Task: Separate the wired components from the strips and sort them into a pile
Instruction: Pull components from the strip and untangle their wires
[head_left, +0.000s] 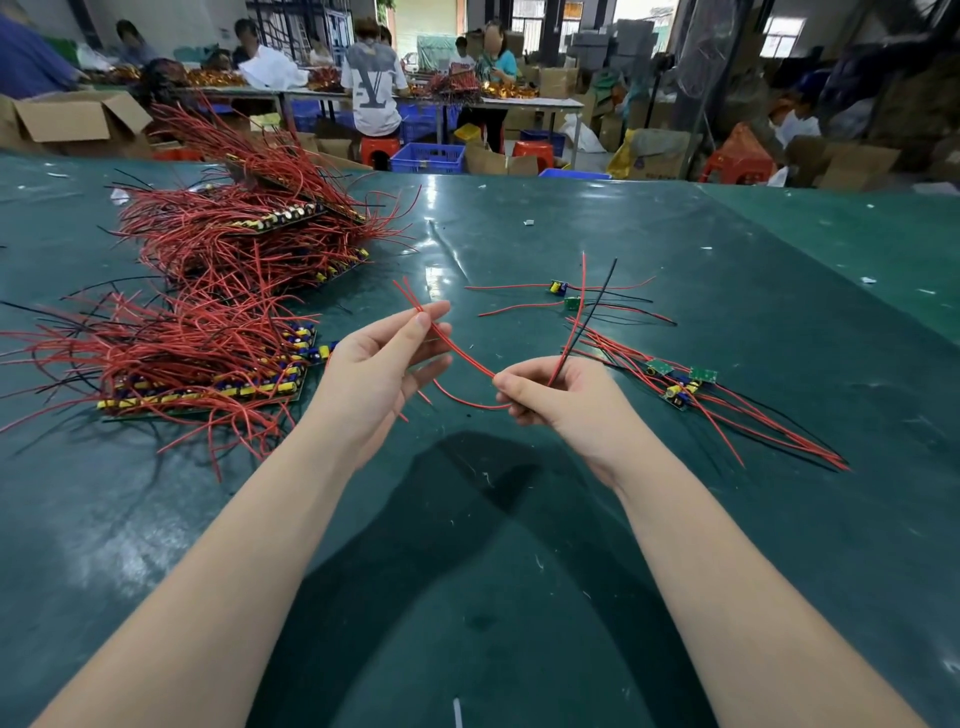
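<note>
Strips (208, 384) bristling with red wires lie stacked at the left. Left hand (374, 374) pinches red wires (457, 348) between thumb and forefinger; right hand (550, 395) grips their other end, fingers curled. Separated components (675, 384) lie piled right on the table (519, 519).

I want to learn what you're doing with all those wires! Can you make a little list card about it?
left hand: pinches the thin red wires near their far ends
right hand: grips the same wires plus a thin black wire
unsorted heap of red-wired strips: on the left
sorted pile of small wired boards: on the right
shiny green table: under everything
</note>
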